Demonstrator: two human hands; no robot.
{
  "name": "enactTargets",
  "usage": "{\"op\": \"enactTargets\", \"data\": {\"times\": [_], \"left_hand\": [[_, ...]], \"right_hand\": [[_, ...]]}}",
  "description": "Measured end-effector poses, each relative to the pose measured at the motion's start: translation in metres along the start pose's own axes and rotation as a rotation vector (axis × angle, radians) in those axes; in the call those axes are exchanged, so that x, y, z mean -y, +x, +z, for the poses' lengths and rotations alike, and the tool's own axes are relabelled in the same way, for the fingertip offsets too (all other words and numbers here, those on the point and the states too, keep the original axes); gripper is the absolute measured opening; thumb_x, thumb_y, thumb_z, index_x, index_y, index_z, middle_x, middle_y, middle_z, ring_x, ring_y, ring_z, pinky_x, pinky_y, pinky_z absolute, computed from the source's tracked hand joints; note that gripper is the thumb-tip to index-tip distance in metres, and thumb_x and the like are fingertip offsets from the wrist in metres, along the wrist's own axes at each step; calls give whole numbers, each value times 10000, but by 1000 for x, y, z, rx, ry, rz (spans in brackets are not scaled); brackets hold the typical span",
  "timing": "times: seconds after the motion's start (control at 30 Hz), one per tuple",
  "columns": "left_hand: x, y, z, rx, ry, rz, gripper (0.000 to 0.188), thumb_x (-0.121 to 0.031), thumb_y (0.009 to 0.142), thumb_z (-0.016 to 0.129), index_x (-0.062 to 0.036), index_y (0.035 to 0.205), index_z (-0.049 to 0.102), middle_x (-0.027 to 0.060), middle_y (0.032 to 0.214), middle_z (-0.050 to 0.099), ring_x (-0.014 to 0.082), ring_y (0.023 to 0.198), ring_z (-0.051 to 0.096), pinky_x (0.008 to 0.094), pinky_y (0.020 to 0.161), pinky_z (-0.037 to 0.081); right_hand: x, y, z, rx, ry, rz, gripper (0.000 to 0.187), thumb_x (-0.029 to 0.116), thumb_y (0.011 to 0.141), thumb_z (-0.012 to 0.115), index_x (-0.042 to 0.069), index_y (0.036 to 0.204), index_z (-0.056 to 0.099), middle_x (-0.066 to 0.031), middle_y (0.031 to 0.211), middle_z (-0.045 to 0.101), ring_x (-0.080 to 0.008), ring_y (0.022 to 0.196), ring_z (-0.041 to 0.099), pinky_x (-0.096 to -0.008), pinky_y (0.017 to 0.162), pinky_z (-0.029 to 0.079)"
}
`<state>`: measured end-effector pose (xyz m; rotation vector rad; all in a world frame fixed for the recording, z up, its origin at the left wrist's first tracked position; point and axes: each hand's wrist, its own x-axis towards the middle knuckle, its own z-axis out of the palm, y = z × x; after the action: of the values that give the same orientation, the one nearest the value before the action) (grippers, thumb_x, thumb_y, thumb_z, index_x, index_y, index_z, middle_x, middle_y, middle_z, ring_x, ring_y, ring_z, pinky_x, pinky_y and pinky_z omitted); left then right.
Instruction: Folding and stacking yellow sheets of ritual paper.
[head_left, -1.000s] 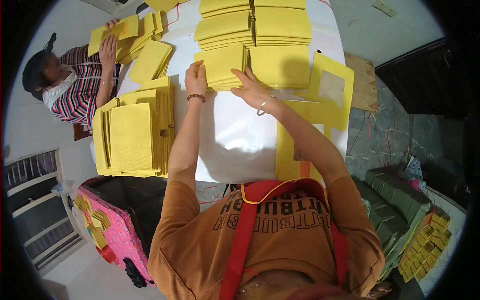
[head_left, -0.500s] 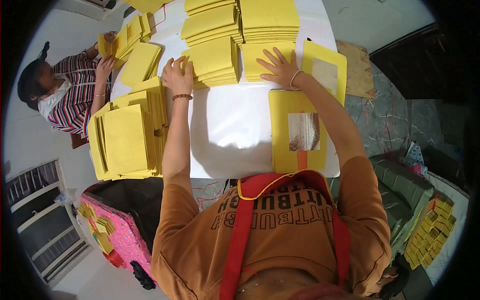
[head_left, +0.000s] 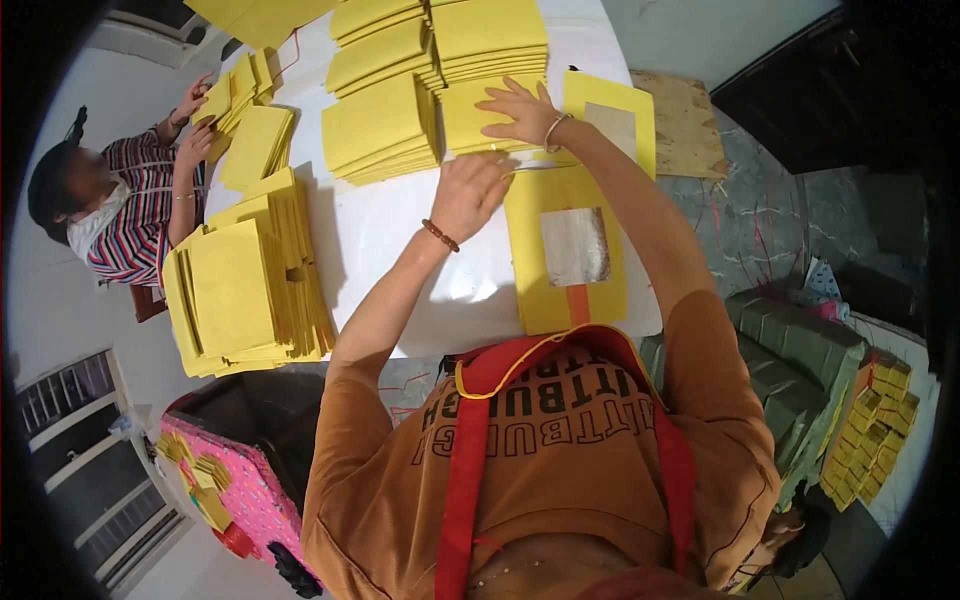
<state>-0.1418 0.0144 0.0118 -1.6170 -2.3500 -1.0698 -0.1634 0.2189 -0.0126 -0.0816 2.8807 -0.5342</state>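
My right hand (head_left: 520, 112) lies with fingers spread on a low stack of yellow folded paper (head_left: 462, 130). Just in front of that stack is my left hand (head_left: 473, 190), its fingers loosely bent toward the right and nothing visible in them. Its fingertips come close to the far-left corner of a yellow pad (head_left: 530, 290), which bears a silvery rectangular patch (head_left: 576, 247) and an orange strip. A second yellow pad (head_left: 645, 120) with a pale patch is partly hidden behind my right forearm. Left of my hands stands a thicker yellow paper stack (head_left: 375, 130).
More yellow stacks (head_left: 490, 35) line the far side of the white table (head_left: 385, 225), and a large pile (head_left: 225, 290) fills its left corner. At the left, a person in a striped top (head_left: 135, 210) handles yellow paper. A pink-sided box (head_left: 230, 475) stands below the table's left edge.
My left hand has left the thick stack and moved right and nearer, to the front of the low stack. My right hand remains on the low stack. The whole view has shifted slightly.
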Motion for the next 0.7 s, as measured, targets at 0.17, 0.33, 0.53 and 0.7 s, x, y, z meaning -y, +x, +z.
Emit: {"op": "enactTargets", "data": {"times": [0.17,0.33,0.53,0.7], "left_hand": [[-23,-9,21,-46,-131,-142,240,-137,795,561,-49,1018,580,135,1068,540,296,973,490,381,852,360],[-50,-33,41,-231,-484,-620,397,-163,798,565,-21,1152,453,175,1165,460,293,1051,446,373,918,339],[-60,-79,83,-320,-1080,-949,706,-217,832,562,15,1355,148,217,1334,291,243,1170,370,317,962,318],[-72,-83,100,-305,-900,-817,637,-196,847,517,79,1324,196,227,1335,314,312,1226,312,336,1011,242]], "right_hand": [[-14,-52,-39,-337,216,-166,508,467,820,489,173,1233,463,-68,1323,382,-245,1231,315,-424,997,241],[-48,-164,-12,-489,1112,257,401,292,893,471,57,1218,470,-18,1193,505,-118,1066,471,-247,866,379],[-18,-236,81,-542,1381,672,436,285,892,472,44,1254,433,-48,1201,501,-121,1054,479,-246,858,387],[26,-242,107,-575,1239,443,541,175,868,466,-23,1325,253,-170,1318,348,-231,1203,363,-291,980,291]]}}
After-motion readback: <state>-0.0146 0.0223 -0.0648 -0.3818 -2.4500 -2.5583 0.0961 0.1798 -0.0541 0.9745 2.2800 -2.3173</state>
